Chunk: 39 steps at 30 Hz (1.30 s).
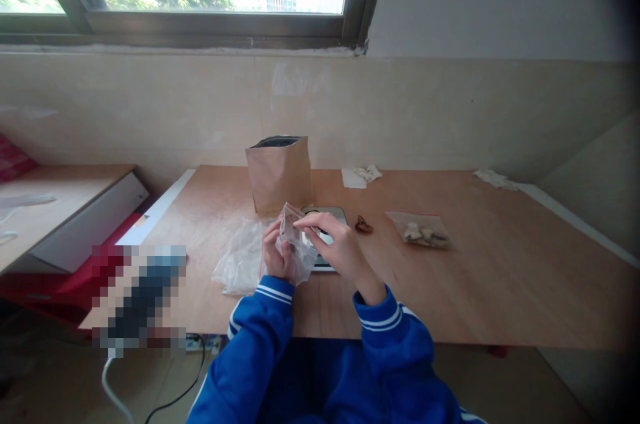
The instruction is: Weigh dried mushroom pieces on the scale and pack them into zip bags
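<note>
My left hand (278, 256) is closed around a small clear zip bag (299, 252), holding it upright with its red-lined mouth at the top. The fingertips of my right hand (336, 242) are pinched together at the bag's upper edge; whether anything else is between them is too small to see. Behind and below my right hand lies a white kitchen scale (338, 215), partly covered by hand and bag. Something dark-rimmed on the scale is mostly hidden. To the left, more clear plastic bags (239, 257) lie in a loose pile beside my left hand.
A brown paper pouch (280, 177) stands open behind the bags. Right of the scale are a dried brown piece (363, 224) and a zip bag of pale pieces (420, 231). Crumpled tissue (369, 173) lies by the wall. A blurred-out dark object (143, 301) sits at left.
</note>
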Tool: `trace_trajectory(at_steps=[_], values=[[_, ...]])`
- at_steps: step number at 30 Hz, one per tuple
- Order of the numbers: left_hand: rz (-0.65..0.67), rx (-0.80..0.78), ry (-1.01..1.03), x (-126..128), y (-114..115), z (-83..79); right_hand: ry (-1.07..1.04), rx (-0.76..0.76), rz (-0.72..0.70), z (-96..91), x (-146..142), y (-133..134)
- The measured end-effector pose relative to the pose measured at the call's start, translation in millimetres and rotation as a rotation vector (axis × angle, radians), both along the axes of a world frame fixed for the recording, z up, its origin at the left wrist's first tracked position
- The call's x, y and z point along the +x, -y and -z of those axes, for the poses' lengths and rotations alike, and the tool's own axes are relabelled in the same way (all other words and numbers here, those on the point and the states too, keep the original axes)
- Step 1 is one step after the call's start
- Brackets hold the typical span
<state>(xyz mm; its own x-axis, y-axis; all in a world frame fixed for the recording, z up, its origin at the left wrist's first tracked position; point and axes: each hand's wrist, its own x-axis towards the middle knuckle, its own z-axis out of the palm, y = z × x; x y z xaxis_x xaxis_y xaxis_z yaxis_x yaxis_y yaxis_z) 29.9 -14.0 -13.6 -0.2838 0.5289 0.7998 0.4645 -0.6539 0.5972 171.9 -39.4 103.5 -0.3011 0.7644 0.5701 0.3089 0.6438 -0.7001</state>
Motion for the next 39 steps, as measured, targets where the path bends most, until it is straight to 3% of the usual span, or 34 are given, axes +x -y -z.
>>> trace_trajectory(at_steps=[3, 6, 9, 12, 16, 24, 28, 32, 36, 39], values=[[0.012, -0.018, 0.079, 2, 0, 0.0, -0.076, -0.055, 0.006, 3.9, 3, -6], [0.011, -0.013, 0.132, 5, 0, -2.6, -0.11, -0.014, 0.196, 23.1, 15, -27], [-0.047, -0.001, 0.166, 7, 0, -4.7, 0.022, 0.022, 0.352, 50.6, 26, -53], [-0.104, -0.014, 0.22, 6, -3, -4.8, 0.264, -0.017, 0.318, 73.3, 24, -72], [-0.114, -0.008, 0.264, 6, -5, -6.1, 0.463, -0.043, 0.26, 87.1, 12, -81], [-0.081, -0.007, 0.281, 7, -4, -8.5, 0.399, -0.028, 0.362, 94.7, 9, -78], [-0.043, -0.003, 0.349, 9, -2, -9.8, 0.2, -0.045, 0.397, 91.7, 11, -81], [-0.001, -0.012, 0.384, 13, 2, -16.2, -0.112, -0.064, 0.434, 73.7, 12, -88], [0.002, -0.003, 0.273, 13, 4, -18.2, -0.541, -0.235, 0.321, 40.6, -1, -85], [0.011, -0.024, 0.178, 10, 5, -15.9, -0.854, -0.435, 0.142, 16.4, -21, -73]])
